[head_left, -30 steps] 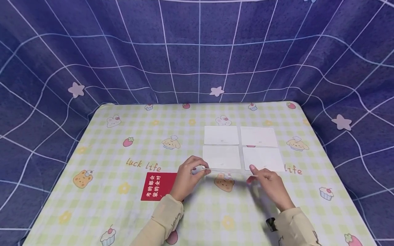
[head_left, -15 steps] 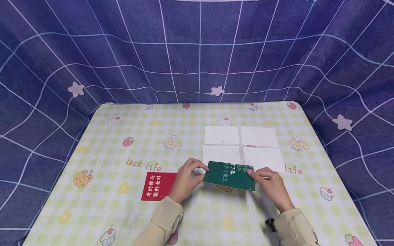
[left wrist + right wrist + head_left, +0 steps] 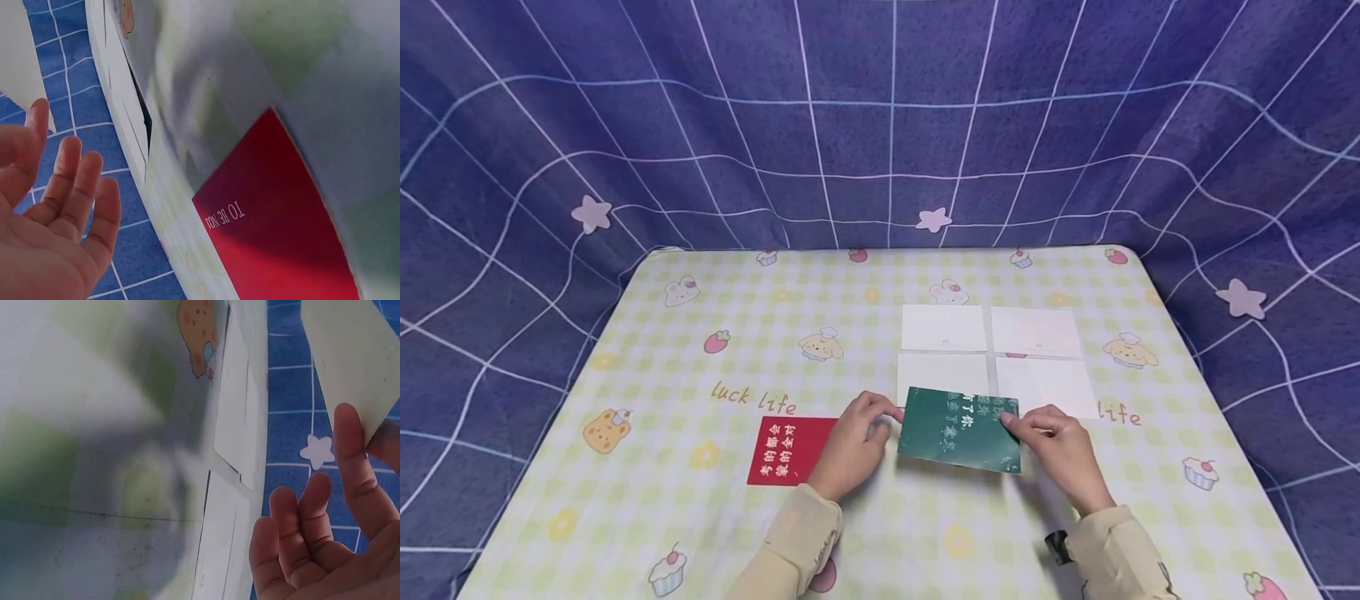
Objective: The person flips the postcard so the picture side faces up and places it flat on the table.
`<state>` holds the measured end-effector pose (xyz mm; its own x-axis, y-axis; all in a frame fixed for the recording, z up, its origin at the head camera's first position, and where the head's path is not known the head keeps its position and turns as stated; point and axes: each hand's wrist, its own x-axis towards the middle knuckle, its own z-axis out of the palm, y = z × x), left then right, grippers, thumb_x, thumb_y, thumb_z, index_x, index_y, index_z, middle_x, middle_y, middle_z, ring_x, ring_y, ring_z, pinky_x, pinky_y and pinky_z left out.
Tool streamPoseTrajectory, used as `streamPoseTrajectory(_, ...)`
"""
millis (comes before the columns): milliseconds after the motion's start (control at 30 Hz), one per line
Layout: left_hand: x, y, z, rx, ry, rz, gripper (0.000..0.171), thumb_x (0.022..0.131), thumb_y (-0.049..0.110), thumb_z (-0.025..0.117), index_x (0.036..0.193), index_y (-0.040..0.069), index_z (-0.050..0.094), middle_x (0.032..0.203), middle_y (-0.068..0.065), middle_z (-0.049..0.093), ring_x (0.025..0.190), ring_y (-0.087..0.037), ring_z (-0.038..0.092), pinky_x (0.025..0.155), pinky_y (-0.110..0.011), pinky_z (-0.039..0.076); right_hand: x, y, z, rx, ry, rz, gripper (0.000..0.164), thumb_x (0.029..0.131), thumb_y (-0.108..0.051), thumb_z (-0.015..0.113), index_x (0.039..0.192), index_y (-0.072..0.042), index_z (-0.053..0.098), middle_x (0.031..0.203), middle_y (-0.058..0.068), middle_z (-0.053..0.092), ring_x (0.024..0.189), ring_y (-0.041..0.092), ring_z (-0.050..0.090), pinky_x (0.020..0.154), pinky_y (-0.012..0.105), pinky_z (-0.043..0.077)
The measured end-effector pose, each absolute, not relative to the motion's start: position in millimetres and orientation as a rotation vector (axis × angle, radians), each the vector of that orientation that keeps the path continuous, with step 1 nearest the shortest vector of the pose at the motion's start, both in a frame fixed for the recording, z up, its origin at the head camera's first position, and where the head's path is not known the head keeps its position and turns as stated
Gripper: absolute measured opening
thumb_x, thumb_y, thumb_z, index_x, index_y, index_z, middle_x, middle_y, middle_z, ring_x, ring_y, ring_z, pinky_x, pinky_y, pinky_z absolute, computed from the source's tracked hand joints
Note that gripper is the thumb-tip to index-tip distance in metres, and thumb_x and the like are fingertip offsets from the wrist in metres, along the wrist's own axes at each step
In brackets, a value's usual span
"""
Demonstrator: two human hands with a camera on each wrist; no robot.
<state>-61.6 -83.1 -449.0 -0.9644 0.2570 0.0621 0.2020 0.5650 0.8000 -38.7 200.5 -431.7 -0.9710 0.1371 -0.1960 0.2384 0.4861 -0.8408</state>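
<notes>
A green card with white Chinese writing [image 3: 958,429] is held up tilted above the table, green side facing the head camera. Its pale back [image 3: 356,356] shows in the right wrist view. My right hand [image 3: 1063,450] pinches the card's right edge between thumb and index finger. At the left edge, my left hand [image 3: 857,442] has its index fingertip at or against the card, while the thumb sits off it. The other left fingers [image 3: 69,181] are loosely bent. A red card with white Chinese writing [image 3: 786,450] lies flat, partly hidden by the left hand.
Several white cards lie in a two-by-two block behind the green card, including the back left one [image 3: 943,327] and the front right one [image 3: 1048,387]. A checked tablecloth [image 3: 647,508] covers the table. Blue grid-patterned fabric [image 3: 850,133] surrounds its far side and flanks.
The card was edge-on; it has since tipped so its green face shows. The left thumb has come away from its left edge. The right hand keeps its pinch.
</notes>
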Motion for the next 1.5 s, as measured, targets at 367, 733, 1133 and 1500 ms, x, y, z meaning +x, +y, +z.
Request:
streamPoseTrajectory(367, -60, -84, -450, 0.245, 2.869, 1.228, 0.021, 0.089, 0.026, 0.079, 0.077, 0.012, 0.07, 0.102, -0.005, 0.061, 0.1, -0.023, 0.059, 0.091, -0.044, 0.05, -39, 185, -436, 0.213, 2.785, -1.286, 0.032, 0.093, -0.037, 0.075, 0.074, -0.012, 0.077, 0.098, 0.005, 0.062, 0.094, 0.024, 0.061, 0.087, 0.042, 0.046)
streamPoseTrajectory(733, -46, -87, -463, 0.274, 3.085, 0.754, 0.034, 0.083, 0.03, 0.086, 0.061, 0.017, 0.063, 0.091, -0.002, 0.057, 0.084, -0.02, 0.054, 0.078, -0.039, 0.046, -33, 167, -447, 0.068, 2.916, -0.959, 0.033, 0.09, -0.034, 0.078, 0.064, -0.015, 0.07, 0.086, 0.002, 0.056, 0.081, 0.021, 0.052, 0.073, 0.04, 0.045)
streamPoseTrajectory(1133, -42, -80, -468, 0.312, 3.2, 0.374, 0.044, 0.084, 0.034, 0.085, 0.056, 0.015, 0.056, 0.086, -0.005, 0.052, 0.08, -0.02, 0.048, 0.069, -0.034, 0.043, -32, 153, -452, -0.113, 3.134, -0.666, 0.034, 0.087, -0.031, 0.08, 0.061, -0.013, 0.07, 0.076, 0.002, 0.053, 0.074, 0.023, 0.048, 0.066, 0.041, 0.043)
streamPoseTrajectory(1500, -39, -70, -464, 0.282, 3.294, 0.147, 0.033, 0.078, 0.033, 0.088, 0.074, 0.003, 0.076, 0.081, -0.009, 0.055, 0.079, -0.024, 0.054, 0.067, -0.037, 0.045, -35, 146, -457, -0.21, 3.191, -0.354, 0.05, 0.09, -0.034, 0.076, 0.049, -0.013, 0.056, 0.067, 0.005, 0.046, 0.067, 0.027, 0.047, 0.058, 0.041, 0.04)
